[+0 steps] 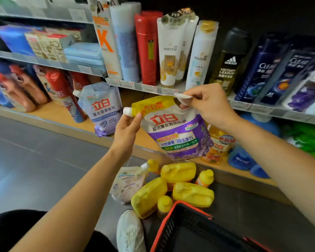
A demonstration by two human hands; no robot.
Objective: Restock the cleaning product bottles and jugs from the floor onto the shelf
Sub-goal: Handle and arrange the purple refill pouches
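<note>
The job is partway through, and most of it looks to be left. A soap pouch [176, 133] with a yellow top and purple front hangs in the air in front of the bottom shelf [53, 113], above the pile on the floor [35, 151]. It is not yet set down. The left grip [126, 128] pinches its top corner just under the white spout. The right grip [207, 104] pinches the opposite top corner, fingers curled over the edge.

On the bottom shelf a pale lavender pouch [103, 110] stands upright, with red bottles [60, 88] to its left. An orange bottle [218, 144] and blue jugs [242, 159] stand further right. A bare stretch of shelf lies between the lavender pouch and the orange bottle, behind the held pouch, and it seems the likely spot for it.

On the floor lie three yellow jugs [193, 194] on their sides, touching one another. With them are at least three small yellow-capped bottles [205, 178] and a second pouch [127, 182], lying flat. A black basket with a red rim [164, 226] sits just beside the pile. What it holds cannot be told.
</note>
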